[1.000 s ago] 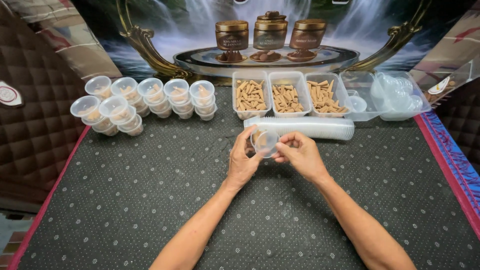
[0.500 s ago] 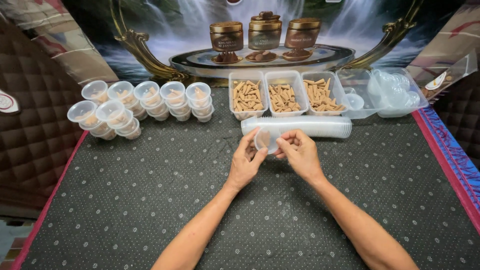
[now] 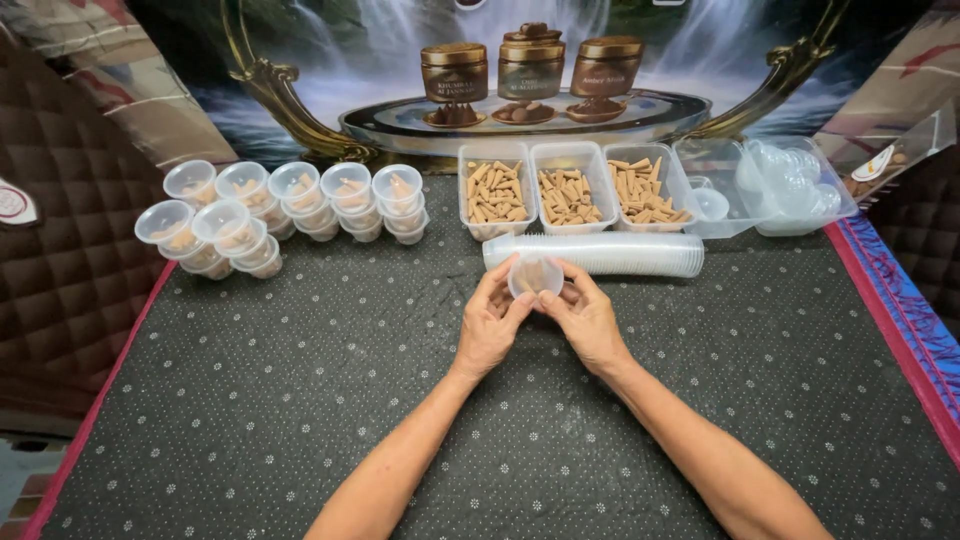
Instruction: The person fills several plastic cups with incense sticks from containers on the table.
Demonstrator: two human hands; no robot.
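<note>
Both hands, left hand (image 3: 490,325) and right hand (image 3: 583,318), pinch a small clear cup (image 3: 535,277) above the bench (image 3: 300,400), apparently closing it; pressing evenly around the rim seems called for.

Small clear cup (image 3: 535,275), tilted, held

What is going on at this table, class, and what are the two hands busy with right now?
A person holds a small clear cup between the left hand and the right hand, above a dark dotted mat. Behind it lies a sleeve of nested cups on its side. Three trays of tan sticks stand further back, and stacked filled cups sit at the left.
</note>
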